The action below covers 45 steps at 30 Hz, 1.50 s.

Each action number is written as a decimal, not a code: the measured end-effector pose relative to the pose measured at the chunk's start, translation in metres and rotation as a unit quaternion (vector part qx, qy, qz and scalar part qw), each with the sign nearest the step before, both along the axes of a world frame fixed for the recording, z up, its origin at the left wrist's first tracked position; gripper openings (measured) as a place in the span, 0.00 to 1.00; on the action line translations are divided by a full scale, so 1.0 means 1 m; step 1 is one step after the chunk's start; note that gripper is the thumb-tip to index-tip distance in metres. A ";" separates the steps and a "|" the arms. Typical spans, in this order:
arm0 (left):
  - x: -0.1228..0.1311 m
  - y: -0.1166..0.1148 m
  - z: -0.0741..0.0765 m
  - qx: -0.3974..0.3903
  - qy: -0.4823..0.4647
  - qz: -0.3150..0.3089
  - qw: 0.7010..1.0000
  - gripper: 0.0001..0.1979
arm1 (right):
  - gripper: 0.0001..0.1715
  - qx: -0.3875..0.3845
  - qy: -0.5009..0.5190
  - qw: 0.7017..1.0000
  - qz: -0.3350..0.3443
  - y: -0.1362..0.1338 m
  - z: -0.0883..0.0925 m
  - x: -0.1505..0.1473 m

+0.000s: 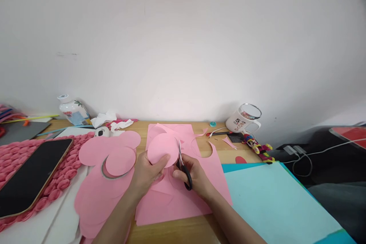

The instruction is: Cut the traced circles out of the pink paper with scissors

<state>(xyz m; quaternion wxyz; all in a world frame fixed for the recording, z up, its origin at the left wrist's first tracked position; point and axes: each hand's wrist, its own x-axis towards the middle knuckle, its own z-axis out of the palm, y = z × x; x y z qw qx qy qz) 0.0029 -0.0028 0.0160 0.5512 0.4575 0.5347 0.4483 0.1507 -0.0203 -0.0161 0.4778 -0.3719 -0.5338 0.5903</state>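
Note:
My left hand point(147, 171) pinches a round pink paper piece point(162, 148) by its lower edge and holds it up over the desk. My right hand point(191, 175) grips black-handled scissors point(183, 166), fingers through the loops, blades pointing up along the right edge of the circle. Both hands hover over a pink paper sheet point(200, 198) with curved cut-outs lying on the wooden desk point(177, 232). To the left lie several cut pink circles point(120, 160), overlapping one another.
A dark tablet point(31, 175) rests on a pink knitted mat point(17, 152) at left. Light blue sheets point(271, 202) lie at right. Along the wall stand a white bottle point(73, 110), crumpled tissue point(104, 119) and a tilted white mug point(243, 120). Cables point(309, 156) trail at far right.

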 end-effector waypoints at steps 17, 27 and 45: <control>-0.001 -0.003 0.007 0.006 0.018 -0.001 1.000 0.15 | 0.23 -0.001 -0.022 1.000 0.003 -0.001 0.001 0.000; -0.002 -0.001 0.004 0.001 -0.007 -0.010 1.000 0.14 | 0.24 -0.007 -0.028 1.000 0.005 -0.002 0.003 0.000; -0.003 0.000 0.003 0.008 0.016 -0.006 1.000 0.14 | 0.22 -0.012 -0.048 0.999 -0.006 -0.001 0.002 -0.001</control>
